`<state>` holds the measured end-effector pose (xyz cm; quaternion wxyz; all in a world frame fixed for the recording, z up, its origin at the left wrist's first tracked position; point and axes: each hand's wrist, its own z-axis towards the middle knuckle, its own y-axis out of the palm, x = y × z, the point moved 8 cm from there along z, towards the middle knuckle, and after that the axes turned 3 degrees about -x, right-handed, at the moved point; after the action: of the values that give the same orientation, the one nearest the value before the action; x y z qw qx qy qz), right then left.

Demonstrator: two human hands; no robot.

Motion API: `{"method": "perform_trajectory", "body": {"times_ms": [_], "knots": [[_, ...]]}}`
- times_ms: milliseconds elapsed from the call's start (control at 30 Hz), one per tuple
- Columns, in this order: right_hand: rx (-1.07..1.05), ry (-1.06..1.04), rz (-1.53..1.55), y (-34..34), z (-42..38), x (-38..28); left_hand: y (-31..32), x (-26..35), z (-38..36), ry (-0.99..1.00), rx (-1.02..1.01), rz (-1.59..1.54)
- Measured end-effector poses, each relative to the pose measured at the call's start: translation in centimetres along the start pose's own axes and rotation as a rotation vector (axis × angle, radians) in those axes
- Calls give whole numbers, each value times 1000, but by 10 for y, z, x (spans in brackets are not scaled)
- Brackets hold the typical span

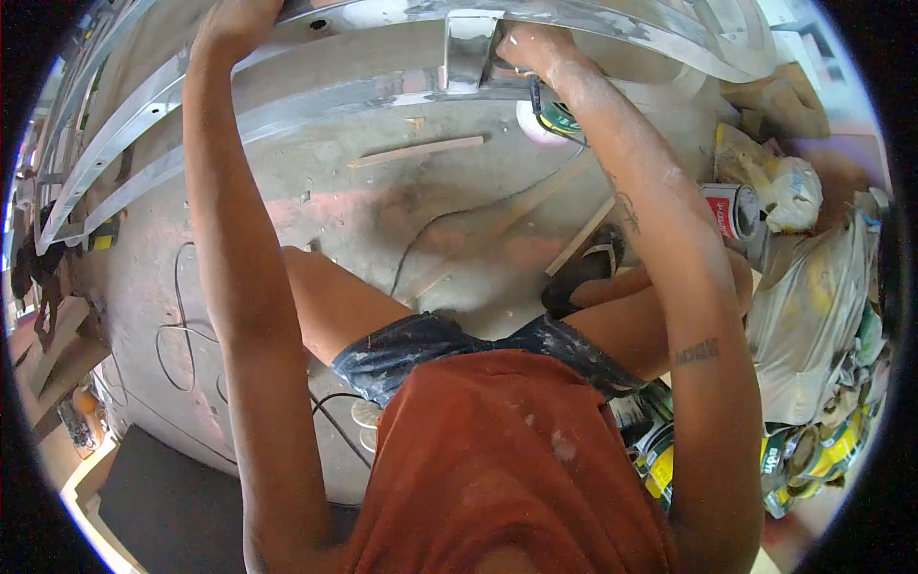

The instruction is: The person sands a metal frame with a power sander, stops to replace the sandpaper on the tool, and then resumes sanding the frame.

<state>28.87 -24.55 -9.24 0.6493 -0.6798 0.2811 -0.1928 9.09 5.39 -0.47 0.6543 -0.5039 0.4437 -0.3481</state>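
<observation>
At the top edge my left hand (237, 27) lies against the curved metal frame (368, 17), its fingers cut off by the view. My right hand (535, 46) is closed behind an upright metal bracket (469, 53) that joins the frame's bars. What it grips is mostly hidden, but a black power cord (535, 96) hangs from just below it and runs down to the floor. The frame is bare grey metal with whitish patches. White dust coats my right wrist and forearm.
A wooden strip (418, 151) and a trailing cable (435, 220) lie on the concrete floor (258, 225). A green and white round container (557, 122) stands below my right hand. Cans (732, 210) and plastic bags (808, 316) crowd the right side. A dark board (167, 493) lies lower left.
</observation>
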Motion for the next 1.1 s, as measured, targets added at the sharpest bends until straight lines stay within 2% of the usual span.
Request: {"method": "perform_trajectory", "body": {"times_ms": [67,200,267,333,367,500,567,600,667,800,867,1000,1100], "knots": [[40,10,32,-2,3,3,3,-4,1,78,105,34],[60,-27,-56,-3,7,-7,17,-17,11,82,46,-25],[-14,-31,-132,-8,-7,-17,15,-18,5,146,170,9],[-12,-58,-132,-3,-8,-18,17,-21,10,120,106,26],[5,-65,-119,-4,-7,-19,20,-21,12,101,44,42],[124,-105,-83,0,4,-15,6,-8,4,27,30,-48],[262,-155,-97,-4,3,-13,5,-9,2,69,120,22],[262,-155,-97,-12,-4,-15,3,-9,2,69,120,22],[-155,-92,-151,-4,-16,-13,6,-6,5,48,29,66],[-54,-68,-74,11,-1,-10,17,-14,9,150,67,101],[215,-147,2,-1,2,-17,8,-12,1,160,187,64],[55,-118,-99,-5,-10,-16,0,-4,0,71,96,46],[65,-119,-88,-3,-4,-17,1,-2,1,63,64,53]]}}
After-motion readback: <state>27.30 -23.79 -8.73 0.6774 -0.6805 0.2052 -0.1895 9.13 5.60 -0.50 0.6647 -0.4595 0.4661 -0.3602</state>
